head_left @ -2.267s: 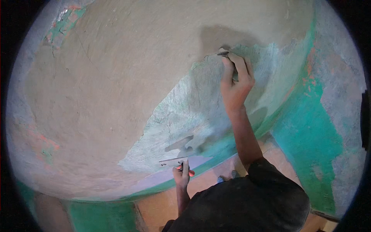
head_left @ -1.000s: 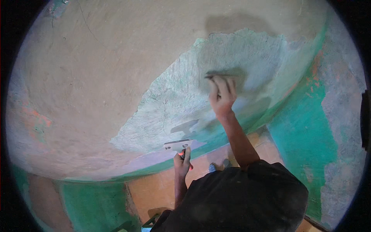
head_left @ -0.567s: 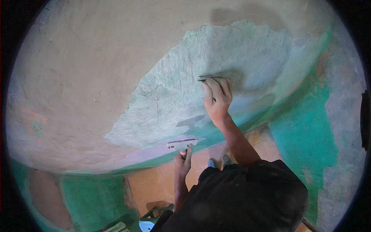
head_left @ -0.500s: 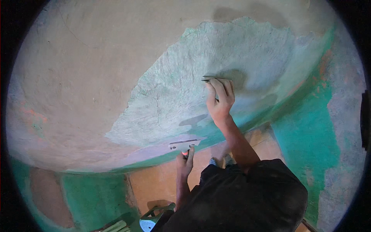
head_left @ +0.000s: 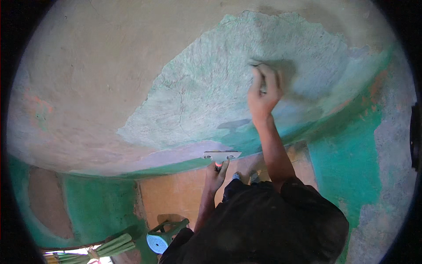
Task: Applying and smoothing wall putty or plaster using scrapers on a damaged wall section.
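My left hand (head_left: 215, 175) is closed round the handle of a wide-bladed scraper (head_left: 221, 155), held low in front of the wall with its blade up. The handle shows a bit of red. Higher up, my bent right hand (head_left: 266, 90) presses a thin, dark-edged flat sheet (head_left: 254, 64) to the wall; the fingers hide most of it and motion blurs the hand. Under that hand lies a rough, pale green-white patch (head_left: 206, 83) with a ragged edge. Smoother grey-brown plaster (head_left: 110, 57) borders the patch on the left and above.
A stool (head_left: 159, 242) with a pale blue top stands at the lower left on tan floor tiles (head_left: 171, 202). Near it hangs a tied green curtain (head_left: 114, 246). Green side walls (head_left: 347, 158) flank me, and a dark object (head_left: 415, 136) sits at the far right.
My right hand has moved up and slightly right along the patch with the thin sheet. The left hand and scraper sit a little further right and higher, the blade now level. The view has shifted.
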Demonstrator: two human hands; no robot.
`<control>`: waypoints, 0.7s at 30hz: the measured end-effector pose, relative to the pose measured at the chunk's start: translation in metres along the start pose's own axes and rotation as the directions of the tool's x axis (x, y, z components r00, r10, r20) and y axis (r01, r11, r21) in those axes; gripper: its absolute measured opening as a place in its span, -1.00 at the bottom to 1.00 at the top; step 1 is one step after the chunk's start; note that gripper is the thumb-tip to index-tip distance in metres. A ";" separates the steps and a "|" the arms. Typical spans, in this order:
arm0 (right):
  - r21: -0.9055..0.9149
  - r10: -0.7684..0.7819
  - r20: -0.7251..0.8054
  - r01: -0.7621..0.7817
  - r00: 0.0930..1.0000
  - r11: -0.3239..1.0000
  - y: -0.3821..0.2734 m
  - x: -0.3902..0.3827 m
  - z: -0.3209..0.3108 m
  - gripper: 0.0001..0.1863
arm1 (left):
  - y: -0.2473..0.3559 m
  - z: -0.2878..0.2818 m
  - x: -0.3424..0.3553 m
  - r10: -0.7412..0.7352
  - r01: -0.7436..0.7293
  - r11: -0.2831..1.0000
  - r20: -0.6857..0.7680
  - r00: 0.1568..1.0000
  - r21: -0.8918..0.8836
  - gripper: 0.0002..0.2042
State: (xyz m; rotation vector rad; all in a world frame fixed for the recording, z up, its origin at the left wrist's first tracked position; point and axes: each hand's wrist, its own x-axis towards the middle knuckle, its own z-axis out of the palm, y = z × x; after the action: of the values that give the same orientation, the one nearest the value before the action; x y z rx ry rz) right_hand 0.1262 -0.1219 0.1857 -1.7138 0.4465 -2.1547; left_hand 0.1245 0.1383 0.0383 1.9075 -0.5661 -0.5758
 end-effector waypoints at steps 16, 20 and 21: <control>-0.026 -0.016 0.025 0.017 1.000 1.000 0.001 -0.030 -0.005 -0.90 | -0.025 0.001 -0.004 0.134 -0.143 0.986 -0.111 0.985 -0.085 -0.68; 0.038 -0.092 0.197 0.087 0.976 0.996 -0.008 -0.062 0.001 -0.86 | -0.019 0.001 -0.007 0.035 -0.042 0.996 -0.088 0.995 -0.083 -0.66; 0.079 -0.150 0.289 0.132 0.945 0.988 -0.008 -0.075 -0.001 -0.83 | -0.019 0.002 -0.007 0.034 -0.041 0.996 -0.086 0.996 -0.082 -0.66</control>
State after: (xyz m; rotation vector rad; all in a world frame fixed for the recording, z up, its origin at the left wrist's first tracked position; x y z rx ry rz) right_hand 0.1402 -0.0806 0.1240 -2.0452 0.1816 -1.9345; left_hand 0.1200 0.1488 0.0210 1.8292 -0.5138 -0.4850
